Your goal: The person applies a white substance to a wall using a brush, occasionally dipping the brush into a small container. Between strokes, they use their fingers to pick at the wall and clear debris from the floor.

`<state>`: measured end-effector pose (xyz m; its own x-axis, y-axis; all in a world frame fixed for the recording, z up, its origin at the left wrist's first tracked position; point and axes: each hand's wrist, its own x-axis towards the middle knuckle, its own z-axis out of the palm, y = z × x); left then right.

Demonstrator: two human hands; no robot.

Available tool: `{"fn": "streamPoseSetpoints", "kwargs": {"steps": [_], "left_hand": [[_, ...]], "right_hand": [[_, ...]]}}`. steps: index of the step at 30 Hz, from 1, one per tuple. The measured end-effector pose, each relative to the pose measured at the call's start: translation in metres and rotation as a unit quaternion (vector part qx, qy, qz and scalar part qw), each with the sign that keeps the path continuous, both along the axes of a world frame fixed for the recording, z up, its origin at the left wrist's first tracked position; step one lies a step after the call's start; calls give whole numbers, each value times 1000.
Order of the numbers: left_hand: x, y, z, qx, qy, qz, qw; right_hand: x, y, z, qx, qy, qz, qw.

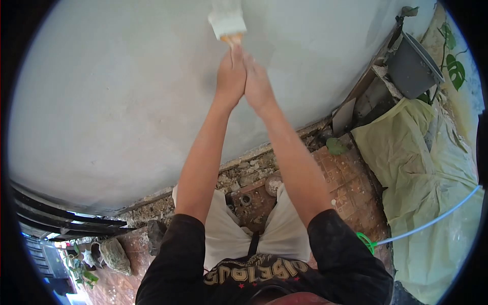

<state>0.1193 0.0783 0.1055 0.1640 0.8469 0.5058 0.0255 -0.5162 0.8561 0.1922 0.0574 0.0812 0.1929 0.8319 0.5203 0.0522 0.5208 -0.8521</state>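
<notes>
Both my arms reach up along a pale grey plastered wall (117, 91). My left hand (230, 76) and my right hand (258, 84) are pressed together around the orange handle of a wide paintbrush (226, 21). The brush's white bristle block lies flat on the wall just above my fingertips. My hands hide most of the handle.
A grey bucket (410, 66) sits at the right on wooden boards. A pale green tarp (432, 173) covers the ground at the right, crossed by a thin blue hose (437, 218). Rubble and red tiles (351, 188) line the wall's base. Rocks (114, 254) lie at the lower left.
</notes>
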Motion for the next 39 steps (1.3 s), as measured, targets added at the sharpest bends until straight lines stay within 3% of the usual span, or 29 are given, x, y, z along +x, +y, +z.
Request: {"fn": "streamPoseSetpoints", "kwargs": {"steps": [3, 6, 8, 10, 11, 13, 14, 16, 17, 20, 22, 23, 25, 26, 28, 30, 33, 34, 36, 37, 38, 39], "left_hand": [[-1, -1, -89, -22, 78, 37, 996], [-5, -26, -196, -192, 78, 23, 978], [-4, -39, -277, -353, 26, -4, 935], [0, -50, -312, -541, -87, -26, 836], [3, -49, -301, -531, -95, -30, 842], [8, -48, -256, -541, -152, -3, 827], [6, -47, -238, -539, -157, -3, 828], [3, -29, -190, -416, -172, -85, 889], [4, -26, -162, -392, -178, -109, 896], [8, -32, -81, -310, -137, -85, 937], [5, -35, -31, -106, -40, -50, 992], [5, -31, -10, -64, -43, -52, 996], [8, -17, 4, -28, -41, -50, 997], [9, -10, 5, -31, -49, -40, 998], [9, -5, -7, -33, -55, -29, 998], [6, -2, -56, -57, 61, 20, 996], [5, -27, -144, -241, 48, 16, 969], [4, -40, -180, -309, 25, 14, 951], [4, -52, -266, -529, -137, -17, 837], [6, -58, -273, -527, -136, -21, 839], [9, -61, -277, -571, -183, 0, 800], [11, -59, -277, -612, -231, 22, 756]], "right_hand": [[-15, -14, -75, -96, 76, -40, 992], [-15, -35, -187, -248, 111, -28, 962], [-11, -65, -215, -453, 183, 23, 872], [-9, -64, -259, -543, 117, -17, 832], [-6, -59, -262, -533, 109, -18, 839], [2, -42, -255, -502, -59, -58, 861], [5, -42, -235, -500, -63, -57, 862], [4, -45, -142, -352, -154, -104, 917], [5, -46, -107, -338, -160, -104, 921], [3, -60, -37, -220, -146, -110, 958], [-3, -49, -21, -15, -41, -128, 991], [-2, -44, -4, -17, -40, -127, 991], [2, -33, 24, 10, 32, -25, 999], [3, -27, 19, 5, 36, -24, 999], [7, -11, -3, -116, 74, 47, 989], [4, -10, -50, -147, 91, 18, 985], [-9, -40, -131, -270, 149, -34, 951], [-11, -52, -160, -340, 166, -22, 926], [-10, -66, -241, -449, 146, -18, 882], [-7, -63, -273, -488, 109, -23, 866], [-5, -61, -264, -484, 108, -26, 868], [-5, -61, -245, -470, 36, -51, 881]]}}
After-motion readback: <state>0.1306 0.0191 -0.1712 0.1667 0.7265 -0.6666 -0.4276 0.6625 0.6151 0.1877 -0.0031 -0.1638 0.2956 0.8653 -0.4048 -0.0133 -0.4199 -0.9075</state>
